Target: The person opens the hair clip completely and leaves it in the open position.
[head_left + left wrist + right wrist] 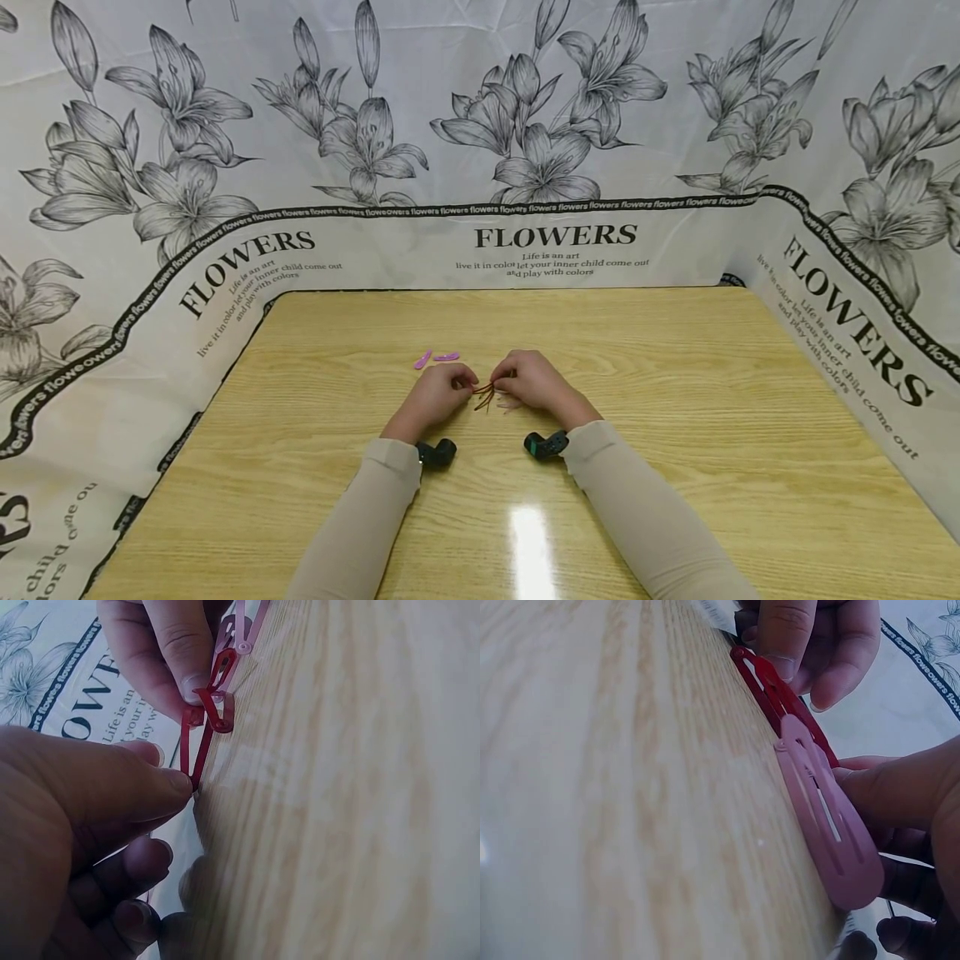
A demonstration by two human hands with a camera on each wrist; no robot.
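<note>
Near the middle of the table my left hand [442,392] and right hand [531,379] face each other. Thumb and finger of the left hand pinch one end of a red snap hair clip [196,754]. At its other end, the right hand grips it among several more red clips [219,716]. An open pink snap hair clip [844,855] hangs by the right fingertips in the right wrist view, overlapping a red one. How the clips link is partly hidden by the fingers. Two purple-pink hair clips [447,357] lie just beyond the left hand.
The wooden table [675,375] is bordered by a white floral cloth [555,242] at the back and sides. Dark wrist devices [438,452] sit on both wrists. A bright reflection shows on the table's near part.
</note>
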